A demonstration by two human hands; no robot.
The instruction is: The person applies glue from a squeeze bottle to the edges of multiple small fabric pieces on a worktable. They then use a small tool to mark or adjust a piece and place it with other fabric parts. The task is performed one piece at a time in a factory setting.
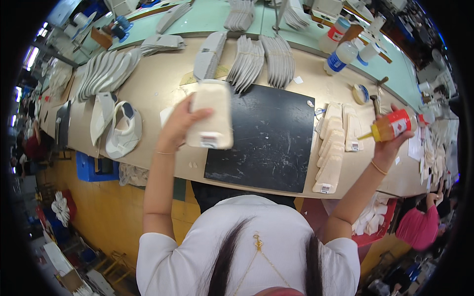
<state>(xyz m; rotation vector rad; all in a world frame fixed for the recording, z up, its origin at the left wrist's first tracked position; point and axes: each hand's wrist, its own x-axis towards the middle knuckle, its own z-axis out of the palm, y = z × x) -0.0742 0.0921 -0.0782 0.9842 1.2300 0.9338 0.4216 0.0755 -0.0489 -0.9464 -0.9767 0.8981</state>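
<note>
My left hand (180, 123) is closed on a cream padded shoe tongue (215, 111), thumb across its face. The tongue has a small printed label near its lower end and hangs above the left part of a black mat (266, 143). Over the right side of the table, my right hand (398, 139) grips a squeeze bottle (395, 124) with a red label. Its yellow nozzle is tilted down and points left. Between the mat and that hand lie overlapping rows of more cream tongues (330, 153), several with labels showing.
White shoe uppers (123, 130) lie at the left, with grey-white pieces (106, 69) behind them. Bundled grey pieces (247, 59) line the far edge. Bottles (340, 56), a tape roll (361, 93) and a hammer (377, 101) are at the back right. Another person in pink (418, 227) is at right.
</note>
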